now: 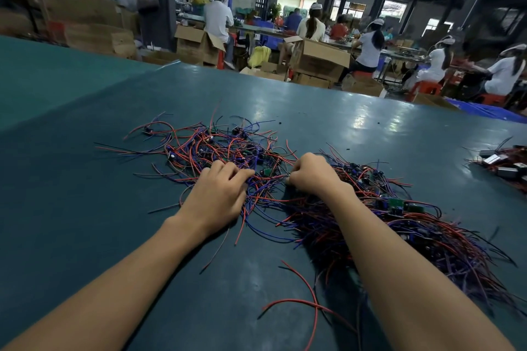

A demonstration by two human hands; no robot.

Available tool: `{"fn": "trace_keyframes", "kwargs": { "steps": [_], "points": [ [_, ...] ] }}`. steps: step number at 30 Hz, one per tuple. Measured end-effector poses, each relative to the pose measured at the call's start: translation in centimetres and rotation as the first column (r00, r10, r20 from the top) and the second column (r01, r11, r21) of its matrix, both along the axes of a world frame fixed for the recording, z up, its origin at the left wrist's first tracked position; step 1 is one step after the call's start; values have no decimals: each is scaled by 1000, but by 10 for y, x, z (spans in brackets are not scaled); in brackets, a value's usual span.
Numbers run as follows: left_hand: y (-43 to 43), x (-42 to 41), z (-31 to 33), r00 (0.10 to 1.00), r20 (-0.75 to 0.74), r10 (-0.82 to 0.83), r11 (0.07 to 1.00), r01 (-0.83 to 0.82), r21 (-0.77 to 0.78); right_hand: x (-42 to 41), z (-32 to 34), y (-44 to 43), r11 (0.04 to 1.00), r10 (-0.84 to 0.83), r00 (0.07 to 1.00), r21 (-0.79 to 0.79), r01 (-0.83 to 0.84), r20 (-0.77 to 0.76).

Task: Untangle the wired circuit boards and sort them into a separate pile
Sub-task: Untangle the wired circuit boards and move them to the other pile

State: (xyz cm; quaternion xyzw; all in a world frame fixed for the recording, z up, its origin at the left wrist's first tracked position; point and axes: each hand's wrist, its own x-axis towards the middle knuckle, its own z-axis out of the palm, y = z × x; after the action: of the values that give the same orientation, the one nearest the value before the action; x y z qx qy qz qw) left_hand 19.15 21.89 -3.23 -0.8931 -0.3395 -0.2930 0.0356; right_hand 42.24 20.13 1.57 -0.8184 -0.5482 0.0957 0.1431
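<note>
A small green wired circuit board [267, 172] lies between the hands amid the loose tangle of red and blue wires [222, 148], nearer the right hand [312, 172], fisted on wires just beside it, than the left hand [219, 194], curled into strands.

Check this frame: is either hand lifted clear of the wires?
No. The left hand and right hand both rest down in the tangle of wires on the table, fingers curled into the strands.
</note>
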Motion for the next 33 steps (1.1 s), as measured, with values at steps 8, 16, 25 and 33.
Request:
{"fn": "trace_keyframes", "kwargs": {
  "steps": [8,16,25,33],
  "points": [
    [15,5,-13,995,56,81,978,-68,-195,19,62,-19,993,-60,801,46,109,-595],
    [10,4,-10,993,38,108,977,-99,-189,5,76,-48,727,283,502,524,443,-817],
    [-1,0,1,970,241,-27,998,39,-43,-65,17,-64,780,380,292,474,410,-878],
    [-22,6,14,619,782,-79,630,638,-441,-89,-9,-76,835,398,306,480,271,-865]
  ]
}}
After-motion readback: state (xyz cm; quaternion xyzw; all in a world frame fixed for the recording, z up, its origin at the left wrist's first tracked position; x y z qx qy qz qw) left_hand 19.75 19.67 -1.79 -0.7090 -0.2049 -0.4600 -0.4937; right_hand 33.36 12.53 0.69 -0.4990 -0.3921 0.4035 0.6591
